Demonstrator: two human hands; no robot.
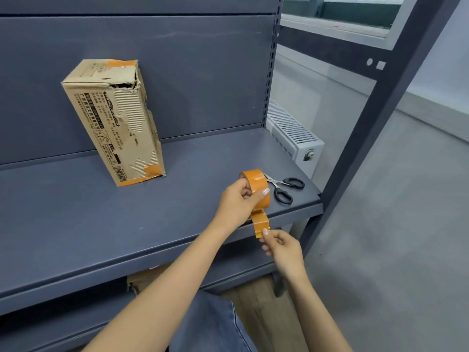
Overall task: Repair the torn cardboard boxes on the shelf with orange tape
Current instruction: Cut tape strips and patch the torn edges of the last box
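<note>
A tall torn cardboard box [114,123] stands upright on the grey-blue shelf [101,219], left of centre. Its top right corner gapes open, its outer paper is stripped in patches, and orange tape sits at its top and bottom edges. My left hand [239,201] grips the orange tape roll [256,184] above the shelf's front right part. My right hand [281,246] pinches the free end of the tape strip [261,222], which hangs down from the roll in front of the shelf edge.
Black-handled scissors [284,188] lie on the shelf just right of the roll. More cardboard [144,278] shows on the lower shelf. A dark upright post [368,138] stands at the right, with a white radiator [294,138] behind it.
</note>
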